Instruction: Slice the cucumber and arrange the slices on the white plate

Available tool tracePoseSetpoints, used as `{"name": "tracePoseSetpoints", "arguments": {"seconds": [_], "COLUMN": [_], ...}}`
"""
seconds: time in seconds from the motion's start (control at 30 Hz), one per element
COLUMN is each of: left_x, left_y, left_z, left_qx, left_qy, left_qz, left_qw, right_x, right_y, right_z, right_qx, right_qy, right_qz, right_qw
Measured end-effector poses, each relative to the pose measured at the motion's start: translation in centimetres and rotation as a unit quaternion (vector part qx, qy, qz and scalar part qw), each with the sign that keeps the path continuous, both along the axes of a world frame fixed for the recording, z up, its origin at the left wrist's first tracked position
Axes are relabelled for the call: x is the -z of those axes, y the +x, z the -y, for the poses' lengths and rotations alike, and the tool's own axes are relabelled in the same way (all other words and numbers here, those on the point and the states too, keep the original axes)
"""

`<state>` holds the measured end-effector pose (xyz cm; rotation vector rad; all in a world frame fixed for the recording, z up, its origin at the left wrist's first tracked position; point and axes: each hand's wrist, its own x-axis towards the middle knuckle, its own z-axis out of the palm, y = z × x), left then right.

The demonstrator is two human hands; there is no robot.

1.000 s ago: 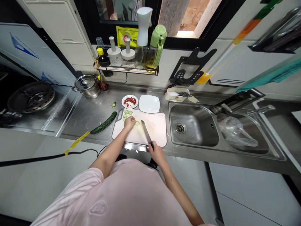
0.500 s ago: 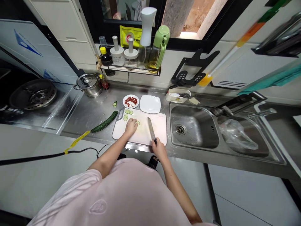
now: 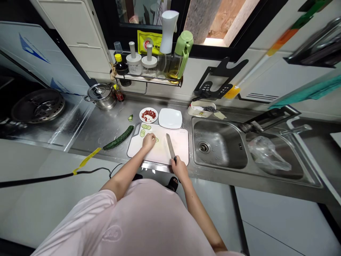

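On the white cutting board (image 3: pixel 162 156), my left hand (image 3: pixel 148 142) rests with its fingers pinched together. A cucumber slice (image 3: pixel 156 140) shows at the fingertips, partly hidden by them. My right hand (image 3: pixel 180 168) is wrapped around the black handle of a kitchen knife (image 3: pixel 170 145), whose blade points away from me over the board, apart from the slice. More cucumber slices (image 3: pixel 142 133) lie in small groups at the board's upper left. A long whole-looking cucumber (image 3: pixel 118 138) lies on the counter left of the board.
Behind the board stand a plate of chopped red peppers (image 3: pixel 155 120) and a white square plate (image 3: pixel 170 118). A cucumber end piece (image 3: pixel 130 117) lies nearby. The sink (image 3: pixel 221 161) is on the right, a steel pot (image 3: pixel 101 96) at back left. Bottles stand on a wall rack (image 3: pixel 149 78).
My left fingers have drawn slightly left, tighter together, beside the slice. The knife tip has shifted very slightly left; otherwise the scene stays the same.
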<state>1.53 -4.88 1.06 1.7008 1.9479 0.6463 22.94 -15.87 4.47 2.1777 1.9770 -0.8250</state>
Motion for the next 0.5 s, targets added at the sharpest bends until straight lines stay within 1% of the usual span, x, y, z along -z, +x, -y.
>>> {"name": "tracePoseSetpoints", "arguments": {"seconds": [0.13,0.23,0.33,0.5], "left_x": [-0.3,-0.6,-0.6,-0.4], "left_y": [-0.1,-0.6,-1.9,-5.2], "left_z": [0.2,0.7,1.1,1.1], "left_qx": [-0.017,-0.040,-0.082,-0.175], "left_qy": [-0.036,-0.045,-0.041,-0.021], "left_qz": [0.089,0.136,0.145,0.152], "left_qw": [0.995,0.989,0.985,0.973], "right_x": [-0.1,-0.3,-0.5,-0.5], "right_y": [-0.1,-0.2,-0.3,-0.3], "right_z": [-0.1,-0.1,-0.1,-0.1], "right_qx": [-0.001,-0.003,-0.002,-0.001], "right_qy": [-0.005,-0.006,-0.008,-0.013], "right_qz": [0.002,0.003,0.005,0.007], "right_qw": [1.000,1.000,1.000,1.000]}}
